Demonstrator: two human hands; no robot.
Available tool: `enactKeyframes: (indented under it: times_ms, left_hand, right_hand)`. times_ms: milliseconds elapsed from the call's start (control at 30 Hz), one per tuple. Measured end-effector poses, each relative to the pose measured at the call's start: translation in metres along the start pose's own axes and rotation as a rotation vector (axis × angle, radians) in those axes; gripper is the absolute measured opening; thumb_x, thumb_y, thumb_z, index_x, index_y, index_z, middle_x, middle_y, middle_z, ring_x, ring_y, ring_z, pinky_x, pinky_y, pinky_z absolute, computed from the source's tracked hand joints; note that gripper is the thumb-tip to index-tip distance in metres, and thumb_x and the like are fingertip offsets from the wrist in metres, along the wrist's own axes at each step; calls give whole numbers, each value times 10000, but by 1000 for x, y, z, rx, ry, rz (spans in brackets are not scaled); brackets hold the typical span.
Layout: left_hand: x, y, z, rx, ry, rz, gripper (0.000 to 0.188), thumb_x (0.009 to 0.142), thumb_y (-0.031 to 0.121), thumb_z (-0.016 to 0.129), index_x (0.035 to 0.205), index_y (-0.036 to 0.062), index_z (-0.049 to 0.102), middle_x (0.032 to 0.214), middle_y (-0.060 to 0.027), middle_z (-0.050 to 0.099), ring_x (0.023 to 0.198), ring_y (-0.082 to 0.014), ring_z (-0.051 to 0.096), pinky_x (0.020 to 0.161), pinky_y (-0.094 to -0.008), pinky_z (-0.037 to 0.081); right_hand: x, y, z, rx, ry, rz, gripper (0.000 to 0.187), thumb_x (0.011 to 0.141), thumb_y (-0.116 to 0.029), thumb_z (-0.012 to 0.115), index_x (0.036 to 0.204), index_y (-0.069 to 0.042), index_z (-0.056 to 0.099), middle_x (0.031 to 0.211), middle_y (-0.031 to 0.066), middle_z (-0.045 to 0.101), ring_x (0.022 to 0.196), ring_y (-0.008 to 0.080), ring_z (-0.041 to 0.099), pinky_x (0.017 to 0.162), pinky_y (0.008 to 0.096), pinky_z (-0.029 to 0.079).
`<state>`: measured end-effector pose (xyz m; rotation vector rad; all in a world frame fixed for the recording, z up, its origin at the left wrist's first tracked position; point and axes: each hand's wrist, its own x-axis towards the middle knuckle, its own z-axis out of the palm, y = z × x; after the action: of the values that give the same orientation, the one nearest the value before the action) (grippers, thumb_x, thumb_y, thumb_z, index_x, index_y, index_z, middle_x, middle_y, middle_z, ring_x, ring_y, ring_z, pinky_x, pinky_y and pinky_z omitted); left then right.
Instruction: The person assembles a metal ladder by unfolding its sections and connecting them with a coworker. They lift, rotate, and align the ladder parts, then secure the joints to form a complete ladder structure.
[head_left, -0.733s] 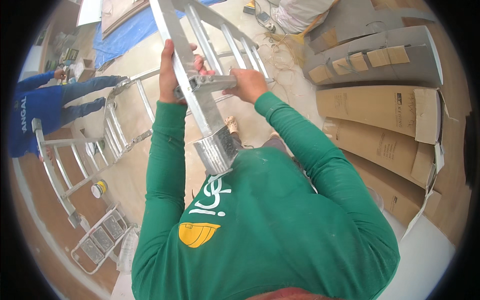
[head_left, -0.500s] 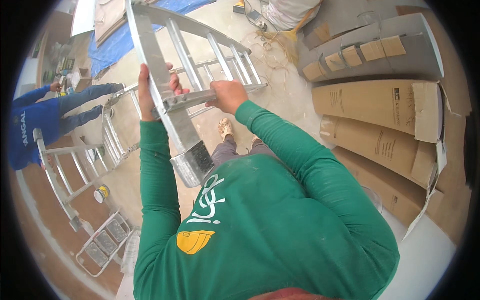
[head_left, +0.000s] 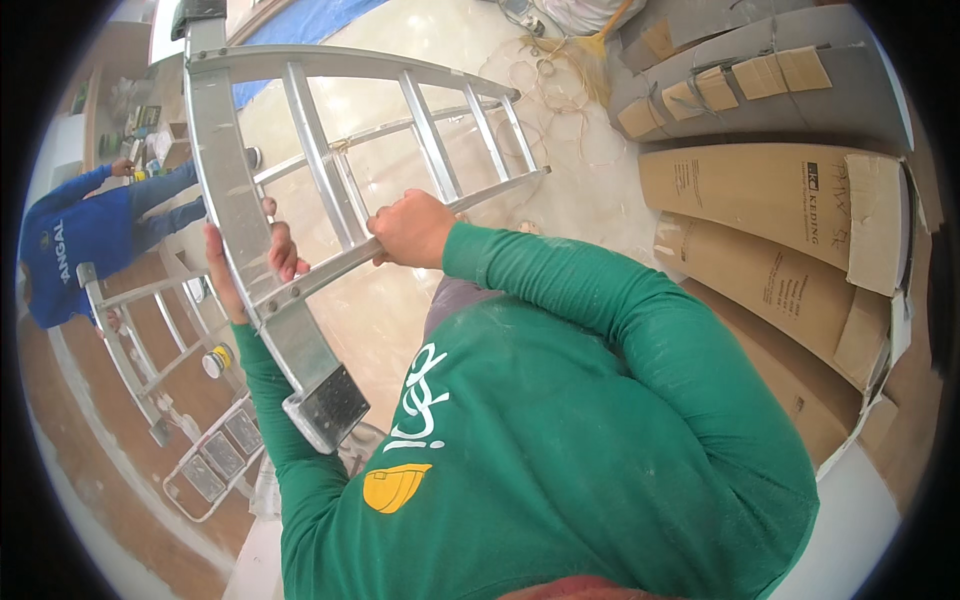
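Observation:
An aluminium ladder is held tilted in front of my body, its rungs and side rails stretching away to the upper right. Its wide flat crossbar, with a dark foot cap at the near end, lies closest to me. My left hand is wrapped round this crossbar from behind, fingers showing at its right edge. On the near side rail, my right hand is closed in a fist-like grip.
To the right lie long cardboard boxes and a grey wrapped bundle. At left, a person in blue stands by another ladder, a small tub and a step stool. Cords and a broom are ahead.
The held ladder has swung left and its crossbar now shows more fully, with the far end cap in view. Both my hands have shifted left with it.

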<state>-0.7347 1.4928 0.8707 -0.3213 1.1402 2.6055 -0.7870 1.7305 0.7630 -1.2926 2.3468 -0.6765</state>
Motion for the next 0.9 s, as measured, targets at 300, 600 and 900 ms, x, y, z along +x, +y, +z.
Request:
enactKeyframes:
  times_ms: [300,600,900]
  left_hand:
    - [-45,-6,-2,-21,30,-4,782,994,716,437,1287,-10,421,685,-106,539,548,-243,635,667,-436,654]
    - [9,-41,-15,-27,6,-16,736,1007,711,407,1209,12,522,679,-120,577,565,-248,670,648,-436,649]
    - [16,-38,-25,-21,-26,-2,749,1020,704,386,1246,-3,487,694,-122,566,588,-255,674,705,-452,656]
  right_hand:
    - [-7,-26,28,-38,-7,-138,443,820,-506,782,895,-79,696,846,101,728,746,296,721,721,412,529]
    - [-14,6,29,-45,-56,94,431,798,-493,809,946,-96,731,875,82,745,838,298,737,750,432,550]
    - [-4,15,35,-72,69,69,464,739,-522,841,850,-96,695,809,56,719,750,288,720,704,414,534]
